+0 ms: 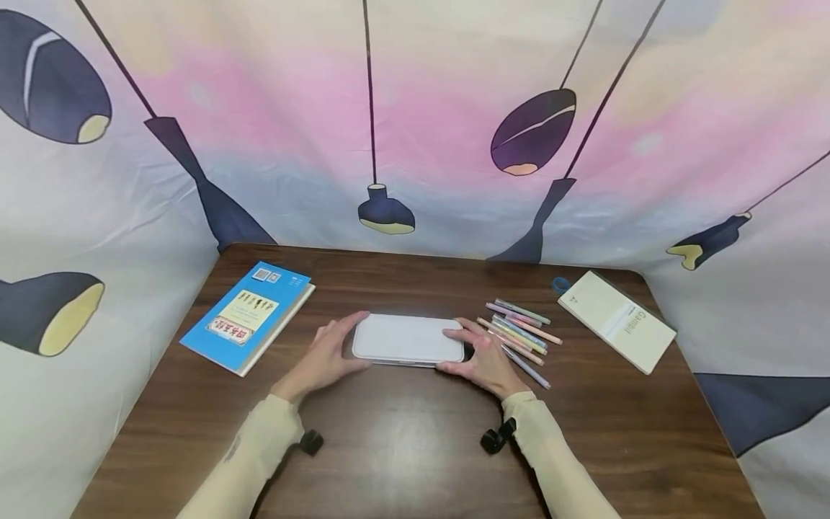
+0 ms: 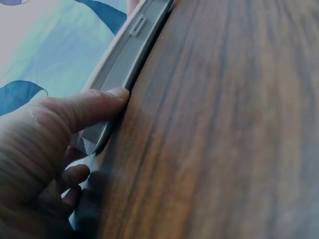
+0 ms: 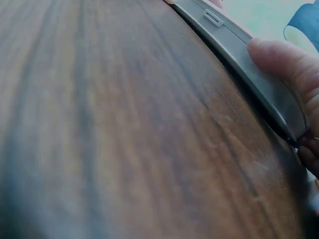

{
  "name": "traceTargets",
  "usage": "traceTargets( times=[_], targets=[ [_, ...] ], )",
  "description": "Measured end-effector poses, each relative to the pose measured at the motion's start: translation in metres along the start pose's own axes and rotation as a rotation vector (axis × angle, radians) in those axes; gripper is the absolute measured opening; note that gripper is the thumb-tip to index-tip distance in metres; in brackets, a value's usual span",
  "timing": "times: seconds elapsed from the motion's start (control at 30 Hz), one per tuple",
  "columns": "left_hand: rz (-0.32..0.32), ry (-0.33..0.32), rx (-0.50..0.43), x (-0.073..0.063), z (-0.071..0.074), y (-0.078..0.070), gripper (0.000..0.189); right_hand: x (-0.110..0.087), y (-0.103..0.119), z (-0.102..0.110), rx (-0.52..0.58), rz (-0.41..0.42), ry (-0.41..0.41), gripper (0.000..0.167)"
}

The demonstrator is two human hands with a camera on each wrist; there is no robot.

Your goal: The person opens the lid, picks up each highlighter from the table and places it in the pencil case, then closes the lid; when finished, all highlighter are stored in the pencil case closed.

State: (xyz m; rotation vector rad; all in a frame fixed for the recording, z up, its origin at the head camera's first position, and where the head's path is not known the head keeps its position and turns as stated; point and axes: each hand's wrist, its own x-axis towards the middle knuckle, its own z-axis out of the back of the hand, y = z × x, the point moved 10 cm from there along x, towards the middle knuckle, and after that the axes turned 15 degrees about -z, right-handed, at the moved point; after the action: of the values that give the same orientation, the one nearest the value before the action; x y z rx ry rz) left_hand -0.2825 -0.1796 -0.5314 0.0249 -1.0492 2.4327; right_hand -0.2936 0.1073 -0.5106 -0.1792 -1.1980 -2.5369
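A flat white case [image 1: 408,339] with rounded corners lies on the wooden table in the head view, its long side facing me. My left hand [image 1: 329,355] holds its left end, thumb on the front edge and fingers toward the back corner. At the other end my right hand [image 1: 483,359] grips it, thumb at the front and fingers over the right side and top. Both wrist views show the case's grey front side [image 2: 117,69] with a small rectangular latch [image 3: 213,18]. The left thumb [image 2: 94,105] and the right thumb [image 3: 279,57] press against that side.
Several coloured pens [image 1: 519,331] lie in a loose pile just right of my right hand. Farther right is a cream notebook [image 1: 616,321], with blue-handled scissors [image 1: 560,285] partly showing beside it. A blue book [image 1: 246,313] lies at the left. A printed curtain [image 1: 441,144] hangs behind the table.
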Motion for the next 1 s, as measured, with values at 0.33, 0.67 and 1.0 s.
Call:
traceTargets(
  times=[0.33,0.67,1.0],
  targets=[
    [0.013,-0.026,-0.002,0.002,0.004,-0.006,0.099,0.004,0.001,0.006,0.043,-0.015,-0.002,0.057],
    [0.059,-0.018,-0.024,0.000,0.004,0.001,0.101,0.009,-0.001,0.006,0.091,-0.091,0.019,0.052],
    [0.062,-0.019,-0.035,-0.001,0.003,0.002,0.103,-0.004,0.007,0.016,0.287,-0.060,-0.096,0.031]
  ],
)
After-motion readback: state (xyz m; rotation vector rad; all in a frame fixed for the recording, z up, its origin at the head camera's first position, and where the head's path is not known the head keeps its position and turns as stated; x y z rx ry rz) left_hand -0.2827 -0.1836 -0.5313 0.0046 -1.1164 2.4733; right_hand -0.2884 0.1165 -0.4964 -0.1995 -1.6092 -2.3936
